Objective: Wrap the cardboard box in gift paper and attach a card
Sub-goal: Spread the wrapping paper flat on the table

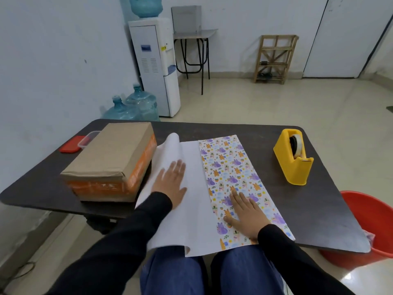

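White walls, scuffed in places. Glossy beige tile floor, light glare at lower right. Dispenser against left wall, blue bottle on top; two spare bottles on floor beside it. Small grey table on black legs at back wall, grey panel upright on it. Wooden rack to its right. White door far right. Red bucket on floor by dark bench.

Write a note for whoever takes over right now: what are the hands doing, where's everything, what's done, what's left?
Left hand: open, flat on the gift paper's white side.
Right hand: open, flat on its printed side.
Cardboard box: unwrapped, on the table left of the paper.
Tape dispenser: on the right.
Done: paper spread out.
Left: wrap, tape, attach card; no card in view.
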